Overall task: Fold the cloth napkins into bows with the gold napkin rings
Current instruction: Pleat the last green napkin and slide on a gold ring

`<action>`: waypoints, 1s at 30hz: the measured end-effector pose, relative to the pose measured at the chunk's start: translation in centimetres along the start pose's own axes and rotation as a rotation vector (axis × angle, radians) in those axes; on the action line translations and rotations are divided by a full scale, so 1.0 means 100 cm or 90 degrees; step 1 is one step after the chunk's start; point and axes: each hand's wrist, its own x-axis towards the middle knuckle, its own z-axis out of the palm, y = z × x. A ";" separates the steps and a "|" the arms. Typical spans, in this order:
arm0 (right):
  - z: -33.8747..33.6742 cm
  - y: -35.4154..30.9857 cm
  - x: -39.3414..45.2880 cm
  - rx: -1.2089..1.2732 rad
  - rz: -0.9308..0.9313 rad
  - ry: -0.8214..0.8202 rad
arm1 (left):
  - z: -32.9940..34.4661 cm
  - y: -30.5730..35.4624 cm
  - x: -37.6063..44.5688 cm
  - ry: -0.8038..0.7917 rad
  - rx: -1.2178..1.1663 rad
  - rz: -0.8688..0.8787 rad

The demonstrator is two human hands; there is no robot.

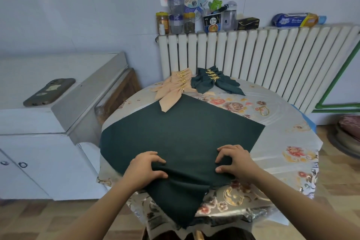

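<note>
Table (282,142) edge: both hands pinch green napkin (185,132) folds.

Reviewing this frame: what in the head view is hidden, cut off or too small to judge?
- Near corner of the spread dark green cloth napkin: hangs over the round table's edge.
- Cloth under the left hand and right hand: the fingers cover the pleat.
- Loose gold napkin ring: too small for detail.
- Stacked peach bows and green bows: overlapping, so the count is unclear.
</note>
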 end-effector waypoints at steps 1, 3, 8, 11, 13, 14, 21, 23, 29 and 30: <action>0.003 -0.001 0.000 0.008 0.002 0.025 | 0.000 0.000 -0.001 0.020 -0.019 0.007; 0.007 -0.003 -0.001 0.012 0.004 0.063 | 0.000 0.003 -0.002 0.047 -0.017 0.010; 0.005 -0.006 -0.004 0.046 0.004 0.098 | -0.004 0.006 0.003 0.069 -0.047 -0.011; -0.010 0.001 -0.016 0.130 0.040 0.110 | -0.017 0.012 0.004 -0.008 -0.023 0.028; -0.027 0.008 -0.028 0.110 0.052 0.103 | -0.024 0.021 0.007 -0.076 0.005 0.078; -0.036 0.010 -0.032 0.087 0.052 0.076 | -0.028 0.025 0.007 -0.105 0.008 0.097; -0.100 0.023 -0.054 -0.041 0.079 -0.184 | -0.037 0.062 0.023 -0.300 0.050 0.206; -0.105 0.024 -0.045 -0.046 0.096 -0.197 | -0.041 0.065 0.035 -0.286 0.066 0.197; -0.087 0.040 0.001 -0.116 0.173 0.002 | -0.018 0.080 0.076 -0.086 0.046 0.082; -0.081 0.040 0.006 -0.152 0.156 0.026 | -0.011 0.080 0.080 -0.060 0.042 0.085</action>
